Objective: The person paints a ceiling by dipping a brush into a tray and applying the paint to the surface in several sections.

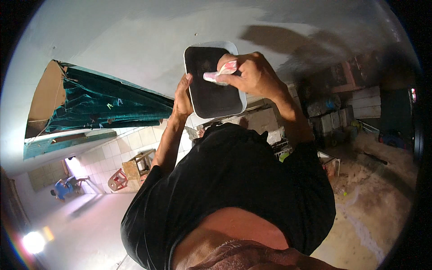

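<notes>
A rounded rectangular panel (210, 101) with a dark face and a pale rim is upright in front of me, against or close to the wall. It could be a mirror or a shallow tray; I cannot tell which. My left hand (183, 96) grips its left edge, the thumb lying on the rim. Over the panel's upper right part, my right hand (249, 74) pinches a crumpled white and pink cloth (220, 73) or wrapper. The cloth's lower end lies on or just above the dark face. The hand hides part of the panel's right side.
Behind the panel rises a pale wall (135, 40). A dark green curtain (108, 101) covers an opening at left. On the tiled floor stand a red stool (118, 180) and a wooden stool (139, 165). A person in blue (65, 188) is far left. Clutter fills the right.
</notes>
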Motion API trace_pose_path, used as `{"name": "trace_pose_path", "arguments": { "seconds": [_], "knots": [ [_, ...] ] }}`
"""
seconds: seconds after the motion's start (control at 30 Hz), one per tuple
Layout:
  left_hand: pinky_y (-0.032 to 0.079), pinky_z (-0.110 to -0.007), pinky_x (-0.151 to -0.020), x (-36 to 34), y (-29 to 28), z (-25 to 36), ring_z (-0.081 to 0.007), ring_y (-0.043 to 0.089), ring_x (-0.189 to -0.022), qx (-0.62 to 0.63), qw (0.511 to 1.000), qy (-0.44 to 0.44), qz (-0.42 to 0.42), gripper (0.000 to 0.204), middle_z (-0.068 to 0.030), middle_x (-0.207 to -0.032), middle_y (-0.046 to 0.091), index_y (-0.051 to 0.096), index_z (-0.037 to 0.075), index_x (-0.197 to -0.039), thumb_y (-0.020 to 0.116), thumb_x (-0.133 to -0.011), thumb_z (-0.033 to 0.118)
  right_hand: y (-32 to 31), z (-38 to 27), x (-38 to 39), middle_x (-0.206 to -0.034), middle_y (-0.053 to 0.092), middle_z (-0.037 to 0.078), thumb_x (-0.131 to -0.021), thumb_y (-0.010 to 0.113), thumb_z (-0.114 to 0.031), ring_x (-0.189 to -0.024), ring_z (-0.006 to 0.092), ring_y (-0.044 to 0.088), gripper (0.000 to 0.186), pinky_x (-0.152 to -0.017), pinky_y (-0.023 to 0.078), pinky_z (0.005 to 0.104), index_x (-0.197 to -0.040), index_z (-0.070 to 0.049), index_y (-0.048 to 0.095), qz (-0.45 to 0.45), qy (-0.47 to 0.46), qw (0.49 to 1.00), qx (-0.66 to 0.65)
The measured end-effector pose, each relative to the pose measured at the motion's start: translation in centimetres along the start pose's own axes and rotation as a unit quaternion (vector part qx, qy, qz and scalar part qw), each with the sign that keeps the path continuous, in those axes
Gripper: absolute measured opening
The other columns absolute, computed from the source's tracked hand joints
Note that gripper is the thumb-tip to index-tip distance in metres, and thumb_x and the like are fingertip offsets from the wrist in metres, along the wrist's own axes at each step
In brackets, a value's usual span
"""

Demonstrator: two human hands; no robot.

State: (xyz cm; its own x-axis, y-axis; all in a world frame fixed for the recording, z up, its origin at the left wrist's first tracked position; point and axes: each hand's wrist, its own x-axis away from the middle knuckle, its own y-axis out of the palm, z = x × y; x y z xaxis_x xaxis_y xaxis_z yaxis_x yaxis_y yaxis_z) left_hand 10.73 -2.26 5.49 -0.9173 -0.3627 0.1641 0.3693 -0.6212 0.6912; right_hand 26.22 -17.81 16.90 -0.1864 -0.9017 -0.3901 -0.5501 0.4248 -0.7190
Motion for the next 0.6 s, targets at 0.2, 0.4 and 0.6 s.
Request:
{"name": "trace_pose_path", "arguments": {
  "seconds": [0.2,0.4,0.6],
  "knots": [
    [0.047,-0.036,-0.096,-0.7,1.4,-1.2,-0.0234,0.056,-0.114,-0.065,0.998,0.005,-0.013,0.057,-0.0136,-0.128,0.055,0.041,0.000,-0.137,0.049,-0.095,0.038,-1.4,2.3,0.3,-0.078,0.070,0.008,-0.078,0.078,-0.017,-0.062,0.0234,0.067,0.019,-0.054,0.050,0.0314,-0.087,-0.005,0.067,0.137,-0.017,0.988,0.066],
    [0.047,-0.037,-0.097,-1.0,2.0,-1.7,-0.0237,0.055,-0.115,-0.071,0.997,-0.029,-0.024,0.056,-0.0137,-0.127,0.055,0.042,0.001,-0.136,0.050,-0.095,0.038,-0.4,2.9,1.5,-0.077,0.068,0.008,-0.076,0.079,-0.013,-0.064,0.0221,0.067,0.025,-0.056,0.051,0.0310,-0.095,-0.005,0.065,0.222,-0.073,0.970,0.068],
    [0.047,-0.037,-0.096,-1.4,1.6,-2.2,-0.0238,0.055,-0.114,-0.031,0.999,-0.032,-0.023,0.056,-0.0137,-0.126,0.055,0.043,0.001,-0.135,0.051,-0.094,0.039,-3.5,0.7,3.0,-0.078,0.069,0.010,-0.076,0.078,-0.007,-0.062,0.0196,0.066,0.016,-0.056,0.051,0.0297,-0.087,-0.002,0.067,0.239,-0.042,0.966,0.090]
  ]
}}
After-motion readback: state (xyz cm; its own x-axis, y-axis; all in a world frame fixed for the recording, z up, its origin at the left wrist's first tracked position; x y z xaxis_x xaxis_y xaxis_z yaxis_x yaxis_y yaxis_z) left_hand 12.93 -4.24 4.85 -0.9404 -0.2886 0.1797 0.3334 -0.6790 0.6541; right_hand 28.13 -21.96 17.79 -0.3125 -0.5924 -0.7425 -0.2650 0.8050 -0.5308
